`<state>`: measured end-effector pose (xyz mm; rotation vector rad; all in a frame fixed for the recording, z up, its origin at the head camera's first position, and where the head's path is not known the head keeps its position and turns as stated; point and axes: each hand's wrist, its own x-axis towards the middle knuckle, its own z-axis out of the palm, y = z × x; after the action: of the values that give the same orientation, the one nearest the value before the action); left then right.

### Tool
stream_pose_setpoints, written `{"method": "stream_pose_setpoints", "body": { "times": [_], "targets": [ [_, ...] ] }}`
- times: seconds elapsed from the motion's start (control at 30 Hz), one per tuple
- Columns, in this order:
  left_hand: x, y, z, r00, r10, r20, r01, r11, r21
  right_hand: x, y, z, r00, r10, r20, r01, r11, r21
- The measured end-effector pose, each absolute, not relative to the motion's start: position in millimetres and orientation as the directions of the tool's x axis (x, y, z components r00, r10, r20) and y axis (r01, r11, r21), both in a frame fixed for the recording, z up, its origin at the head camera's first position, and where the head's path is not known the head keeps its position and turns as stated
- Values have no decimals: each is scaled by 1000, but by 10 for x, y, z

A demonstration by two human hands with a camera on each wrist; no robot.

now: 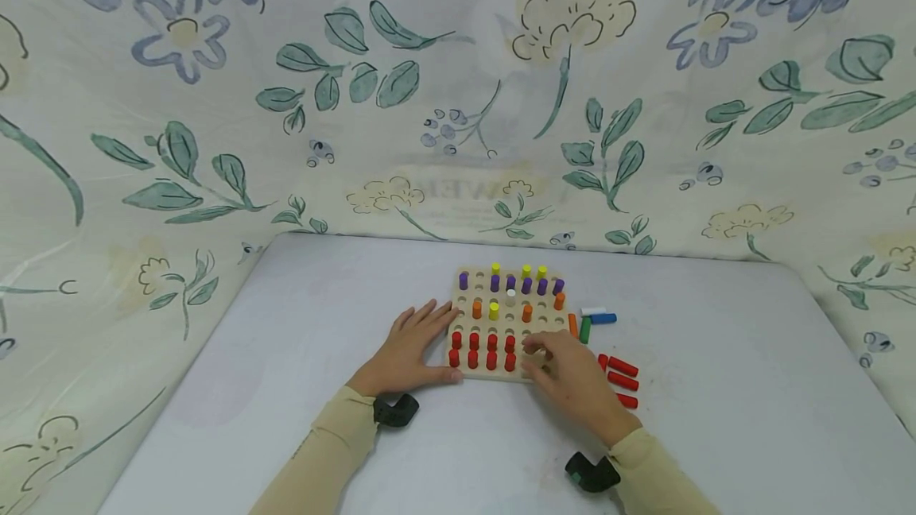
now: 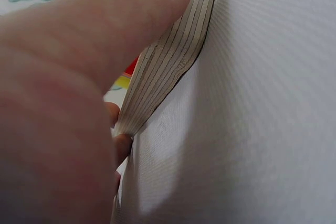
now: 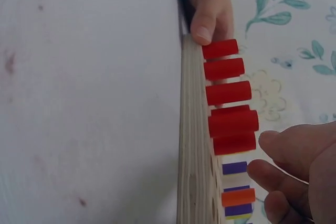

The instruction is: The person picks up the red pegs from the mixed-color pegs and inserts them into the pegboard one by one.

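Observation:
A wooden pegboard (image 1: 487, 375) lies on the table, holding upright pegs. Two rows of red pegs (image 1: 491, 360) stand at its front left, and purple pegs (image 1: 495, 284), yellow pegs (image 1: 494, 311) and orange pegs (image 1: 477, 310) stand farther back. My left hand (image 1: 404, 352) rests at the board's left side, fingers stretched along the edge and thumb against the front corner. Over the board's front right, beside the red pegs, hovers my right hand (image 1: 572, 380). In the right wrist view its thumb (image 3: 283, 142) and fingers are apart, with nothing between them.
Right of the board lie several loose red pegs (image 1: 622, 381). Nearby are a blue peg (image 1: 604, 319), a green peg (image 1: 585, 330), a white peg (image 1: 592, 311) and a loose orange peg (image 1: 573, 326). A floral curtain (image 1: 458, 102) rises behind the white table (image 1: 286, 324).

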<state>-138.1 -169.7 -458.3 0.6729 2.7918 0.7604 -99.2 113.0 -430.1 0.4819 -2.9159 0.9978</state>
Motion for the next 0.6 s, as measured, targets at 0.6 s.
{"method": "stream_pose_setpoints", "body": {
  "times": [0.6],
  "targets": [
    [-1379,-1708,-4594,-880,474,-34,394,767,507,-974,1437,-4239,-953,-242,183,-304,761,-574]
  ]
}}
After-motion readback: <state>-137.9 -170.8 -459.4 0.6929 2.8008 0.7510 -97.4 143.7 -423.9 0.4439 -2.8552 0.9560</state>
